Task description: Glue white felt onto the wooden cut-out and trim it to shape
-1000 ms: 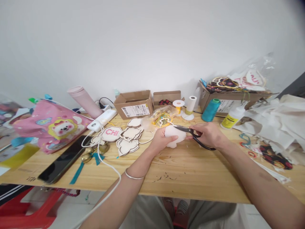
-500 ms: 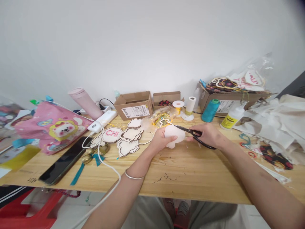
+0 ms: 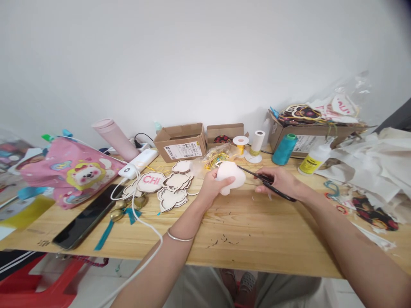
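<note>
Over the middle of the table, my left hand point(image 3: 215, 185) pinches a white, round-lobed fabric or paper piece point(image 3: 233, 175), its thumb lying across the front. Black scissors point(image 3: 268, 183) are gripped in my right hand point(image 3: 279, 182), with the blades pointing left to the upper right edge of the white piece. Whether the blades touch that edge I cannot tell. Just behind the white piece lies a tangle of yellow cord point(image 3: 218, 160) in clear plastic. Left of my left hand are several cloud-shaped wooden-edged pieces point(image 3: 175, 182), and one patch point(image 3: 151, 182) bears pink letters.
Cardboard boxes point(image 3: 181, 149) line the wall, with a teal thread cone point(image 3: 284, 149) and a glue bottle point(image 3: 313, 160) at right. White fabric scraps point(image 3: 379, 162) crowd the far right. A phone point(image 3: 88, 218), a power bank point(image 3: 138, 163) with a white cable and a pink bag point(image 3: 73, 171) occupy the left.
My left hand has shifted the white piece slightly left and up and turned it. My right hand and the scissors have moved a little to the right, away from my left hand.
</note>
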Demonstrator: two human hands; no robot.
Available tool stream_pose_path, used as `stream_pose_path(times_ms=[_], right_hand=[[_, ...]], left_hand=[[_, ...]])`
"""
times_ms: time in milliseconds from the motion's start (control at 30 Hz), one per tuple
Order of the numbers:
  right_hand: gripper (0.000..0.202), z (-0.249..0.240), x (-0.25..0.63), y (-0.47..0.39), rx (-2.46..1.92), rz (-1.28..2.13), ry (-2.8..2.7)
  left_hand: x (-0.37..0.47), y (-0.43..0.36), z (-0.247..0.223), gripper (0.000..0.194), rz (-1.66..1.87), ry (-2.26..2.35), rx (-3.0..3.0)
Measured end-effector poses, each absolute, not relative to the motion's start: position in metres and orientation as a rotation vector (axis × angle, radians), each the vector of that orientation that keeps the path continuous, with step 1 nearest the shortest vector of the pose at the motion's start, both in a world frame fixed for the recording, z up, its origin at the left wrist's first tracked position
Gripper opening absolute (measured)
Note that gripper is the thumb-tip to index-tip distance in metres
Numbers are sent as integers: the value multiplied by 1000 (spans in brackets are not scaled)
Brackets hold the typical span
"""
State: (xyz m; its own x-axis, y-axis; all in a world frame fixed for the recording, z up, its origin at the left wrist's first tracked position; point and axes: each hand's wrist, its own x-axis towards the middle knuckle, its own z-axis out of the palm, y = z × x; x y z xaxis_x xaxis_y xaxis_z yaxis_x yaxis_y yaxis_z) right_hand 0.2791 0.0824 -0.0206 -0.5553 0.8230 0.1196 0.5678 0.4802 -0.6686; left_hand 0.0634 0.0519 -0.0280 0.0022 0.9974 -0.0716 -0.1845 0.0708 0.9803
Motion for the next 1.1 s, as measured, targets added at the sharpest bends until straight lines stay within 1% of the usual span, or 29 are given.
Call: stream_pose_path(times_ms=[100,233,367,533,833,1100], right_hand=[[39,-19,276,80,-1133,743,-2318],[39,-20,270,76,-1170,492,-2322],[42,-24,266,76,-1156,269,-2270],[46,-25,267,78,-1205,101,-2249],[46,-23,263,74,-1207,-83,-2290],[42,-24,262,74,-1223,-108,-2294]], left_hand=[[62,53,-28,42,1324,1008,915],[62,54,-30,42,1329,922,904],[64,53,-31,43,1310,927,927],[67,52,-29,48,1262,971,931],[70,52,-31,50,1226,961,964],[70,51,-31,51,1197,951,958]])
